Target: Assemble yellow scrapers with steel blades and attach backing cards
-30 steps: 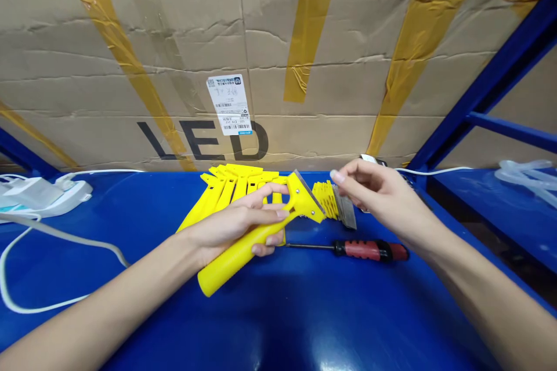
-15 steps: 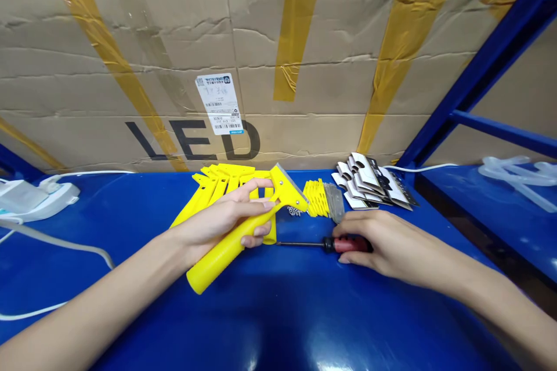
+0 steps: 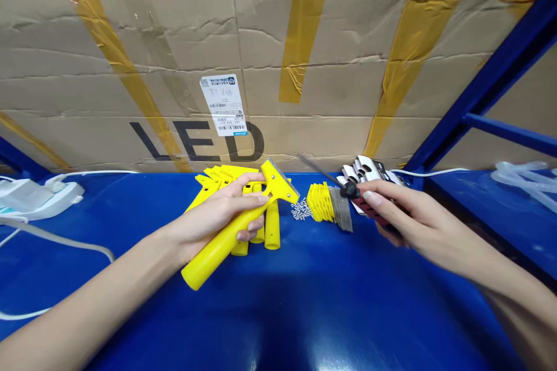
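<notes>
My left hand is wrapped round the handle of a yellow scraper, its head tilted up to the right with a metal blade edge and two screws showing. In my right hand is a screwdriver with a red and black handle, its shaft raised and pointing up to the left. Several more yellow scraper handles lie behind and beside my left hand. Between the hands sit a pile of small screws, a row of yellow plastic pieces and a stack of grey metal blades.
Folded black and white cards lie behind my right hand. A large taped cardboard box stands along the back of the blue table. At left are a white power strip and cables; a blue metal frame rises at right.
My right hand has lifted the screwdriver off the table, and its shaft now tilts upward. My left hand with the scraper has shifted slightly left.
</notes>
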